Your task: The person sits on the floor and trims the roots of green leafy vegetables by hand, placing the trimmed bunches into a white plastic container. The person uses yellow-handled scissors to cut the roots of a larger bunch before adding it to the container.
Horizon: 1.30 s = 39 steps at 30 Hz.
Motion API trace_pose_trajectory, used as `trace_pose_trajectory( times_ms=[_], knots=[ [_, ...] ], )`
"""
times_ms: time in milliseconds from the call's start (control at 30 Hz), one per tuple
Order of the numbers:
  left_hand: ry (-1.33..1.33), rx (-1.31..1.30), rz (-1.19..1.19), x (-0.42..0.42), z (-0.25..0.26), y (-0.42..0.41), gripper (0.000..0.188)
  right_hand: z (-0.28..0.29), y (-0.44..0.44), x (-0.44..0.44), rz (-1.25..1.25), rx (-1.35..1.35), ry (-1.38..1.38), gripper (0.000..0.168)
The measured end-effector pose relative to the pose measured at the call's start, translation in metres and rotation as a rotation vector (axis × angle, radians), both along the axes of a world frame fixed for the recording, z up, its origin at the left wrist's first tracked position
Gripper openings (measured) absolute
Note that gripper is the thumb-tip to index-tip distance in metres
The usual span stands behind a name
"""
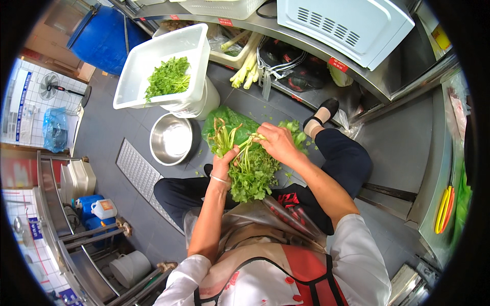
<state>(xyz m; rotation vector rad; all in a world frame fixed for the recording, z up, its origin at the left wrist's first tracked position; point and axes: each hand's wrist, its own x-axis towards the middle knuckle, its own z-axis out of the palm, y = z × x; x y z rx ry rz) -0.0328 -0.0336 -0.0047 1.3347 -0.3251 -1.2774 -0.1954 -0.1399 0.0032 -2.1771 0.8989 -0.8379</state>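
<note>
A bunch of cilantro (pixel 254 178) hangs leaf-down from my left hand (pixel 223 166), which is closed around its stems. Brownish roots (pixel 221 128) stick out above that fist. My right hand (pixel 280 143) pinches pale stem ends a little to the right, fingers curled. Beneath both hands lies a green plastic bag (pixel 229 116) on the tiled floor. More leafy cilantro (pixel 294 132) rests on the floor beyond my right hand. Left of the bag stands a steel bowl (pixel 171 139). A white plastic tub (pixel 128 82) holds picked cilantro (pixel 168 78) and sits tilted on a white bucket (pixel 208 99).
A steel shelf (pixel 321 42) runs along the far side, with a white microwave-like appliance (pixel 340 26) on top and leeks (pixel 249 65) below. A blue barrel (pixel 105 38) stands behind the tub. At left are a perforated drain cover (pixel 138 168) and a metal rack (pixel 57 225).
</note>
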Motion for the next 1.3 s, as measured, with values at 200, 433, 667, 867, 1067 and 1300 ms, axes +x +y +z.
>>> trace_pose_trajectory(
  times_ms=[200, 433, 667, 867, 1067, 1300],
  knots=[
    [0.058, -0.016, 0.080, 0.017, -0.005, 0.012, 0.019, -0.003, -0.033, -0.010, -0.166, 0.314, -0.119, 0.015],
    [0.555, 0.137, -0.212, 0.016, -0.009, 0.014, 0.019, 0.001, -0.007, 0.005, 0.361, 0.947, -0.368, 0.025],
    [0.625, 0.040, -0.373, 0.015, -0.014, 0.016, 0.016, 0.002, -0.006, -0.004, 0.293, 0.678, -0.267, 0.017],
    [0.474, 0.190, -0.225, 0.032, -0.009, 0.017, 0.020, 0.017, -0.020, -0.014, -0.094, 0.122, -0.127, 0.012],
    [0.131, 0.025, 0.120, 0.051, -0.018, 0.021, 0.019, -0.005, -0.043, -0.020, -0.532, 0.084, -0.358, 0.011],
    [-0.033, -0.060, 0.275, 0.045, 0.002, 0.017, 0.018, -0.023, -0.043, -0.015, -0.299, 0.743, -0.388, 0.012]
  ],
)
